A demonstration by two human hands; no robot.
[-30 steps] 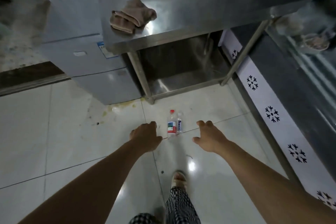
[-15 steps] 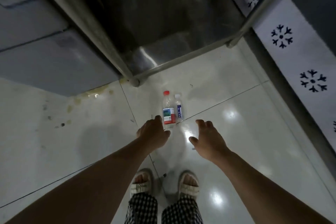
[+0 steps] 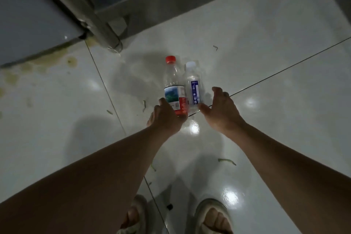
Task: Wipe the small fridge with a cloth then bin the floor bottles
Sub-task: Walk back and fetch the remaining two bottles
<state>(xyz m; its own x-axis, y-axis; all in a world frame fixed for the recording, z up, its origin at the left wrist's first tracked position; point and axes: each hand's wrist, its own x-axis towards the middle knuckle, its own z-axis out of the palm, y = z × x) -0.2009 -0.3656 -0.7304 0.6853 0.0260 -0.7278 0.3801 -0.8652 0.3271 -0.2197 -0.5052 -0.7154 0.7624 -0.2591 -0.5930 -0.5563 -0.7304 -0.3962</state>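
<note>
On the floor, two bottles [image 3: 182,85] lie between both hands' open grips.

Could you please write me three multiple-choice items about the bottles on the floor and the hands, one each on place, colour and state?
1. Where does the red-capped bottle stand relative to the white-capped bottle?
A. To its left, side by side
B. Behind it
C. On top of it

2. What colour is the print on the white-capped bottle's label?
A. Green
B. Blue
C. Yellow

3. How are the bottles posed on the tiled floor?
A. Both lying flat
B. One tipped over
C. Both upright

Answers: 1 A, they stand together ahead of the left hand and right hand; 2 B, blue print shows; 3 C, both caps point up.
</note>
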